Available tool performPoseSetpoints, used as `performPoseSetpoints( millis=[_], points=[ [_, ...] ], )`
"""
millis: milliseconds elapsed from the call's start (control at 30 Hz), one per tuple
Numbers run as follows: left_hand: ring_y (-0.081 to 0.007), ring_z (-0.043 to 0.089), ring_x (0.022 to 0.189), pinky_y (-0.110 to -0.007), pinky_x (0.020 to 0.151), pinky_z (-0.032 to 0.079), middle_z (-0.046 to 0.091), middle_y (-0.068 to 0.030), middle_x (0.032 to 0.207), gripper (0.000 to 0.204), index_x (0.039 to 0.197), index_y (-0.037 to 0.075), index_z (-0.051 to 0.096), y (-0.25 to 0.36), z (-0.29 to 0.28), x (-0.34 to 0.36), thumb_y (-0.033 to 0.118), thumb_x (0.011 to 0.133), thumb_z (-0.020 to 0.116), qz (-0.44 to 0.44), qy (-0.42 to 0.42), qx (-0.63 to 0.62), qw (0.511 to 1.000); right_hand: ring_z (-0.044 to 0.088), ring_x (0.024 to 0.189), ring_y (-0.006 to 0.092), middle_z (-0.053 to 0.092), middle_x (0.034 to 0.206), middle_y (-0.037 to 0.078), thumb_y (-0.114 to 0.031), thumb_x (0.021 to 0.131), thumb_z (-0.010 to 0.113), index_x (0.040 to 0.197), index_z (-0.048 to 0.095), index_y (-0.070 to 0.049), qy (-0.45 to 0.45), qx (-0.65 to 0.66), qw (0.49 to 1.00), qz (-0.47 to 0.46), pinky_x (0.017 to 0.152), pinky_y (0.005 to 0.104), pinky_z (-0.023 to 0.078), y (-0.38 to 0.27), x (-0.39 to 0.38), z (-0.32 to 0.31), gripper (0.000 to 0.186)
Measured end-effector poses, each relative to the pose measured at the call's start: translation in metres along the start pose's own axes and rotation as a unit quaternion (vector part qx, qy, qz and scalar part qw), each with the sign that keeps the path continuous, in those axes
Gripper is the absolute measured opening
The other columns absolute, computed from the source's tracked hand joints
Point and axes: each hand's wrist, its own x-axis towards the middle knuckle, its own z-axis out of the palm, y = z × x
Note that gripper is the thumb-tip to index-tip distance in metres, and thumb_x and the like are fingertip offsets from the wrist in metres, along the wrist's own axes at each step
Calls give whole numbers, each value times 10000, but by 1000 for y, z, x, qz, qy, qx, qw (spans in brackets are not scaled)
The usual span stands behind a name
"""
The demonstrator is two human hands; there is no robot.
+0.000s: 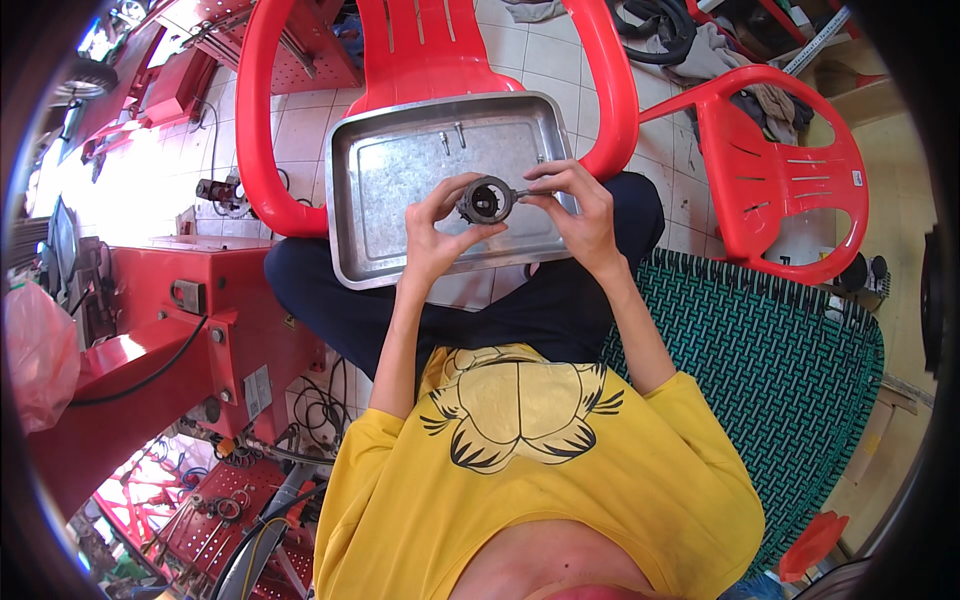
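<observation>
Above the metal tray (385, 150), my left hand (432, 235) holds a dark metal ring-shaped part (505, 203), fingers and thumb closed round its left side. The part's round opening faces up, and something small and pale shows inside it. On its right side, my right hand (585, 212) pinches a thin dark stem (523, 193) that meets the ring. Whether the stem is a tool or belongs to the part, I cannot tell. Two small bolts, one bolt (445, 143) beside another bolt (461, 135), lie in the tray's far half.
The tray spans a red plastic chair (420, 50) and my lap. Another red chair (745, 190) stands at the right, near a green woven seat (750, 390). Red machinery (180, 330) fills the left side, with black cables (320, 410) below it.
</observation>
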Motion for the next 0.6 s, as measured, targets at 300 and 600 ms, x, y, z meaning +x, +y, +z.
performPoseSetpoints(
  millis=[300,600],
  points=[
    [-182,743,1069,-320,938,575,778,-110,1098,612,1225,25,688,-6,1,-4,116,675,941,18,7,-27,999,722,918,203,711,1032,91,-91,950,729,989,691,5,-92,96,984,117,762,299,570,4,-1,2,111],
    [-154,745,988,-304,868,586,779,-94,1058,597,1234,23,678,-14,-5,-4,90,698,931,11,41,-53,998,711,921,198,698,1029,82,-52,876,793,990,707,-7,-1,91,988,125,768,312,570,8,1,4,150]
  ],
)
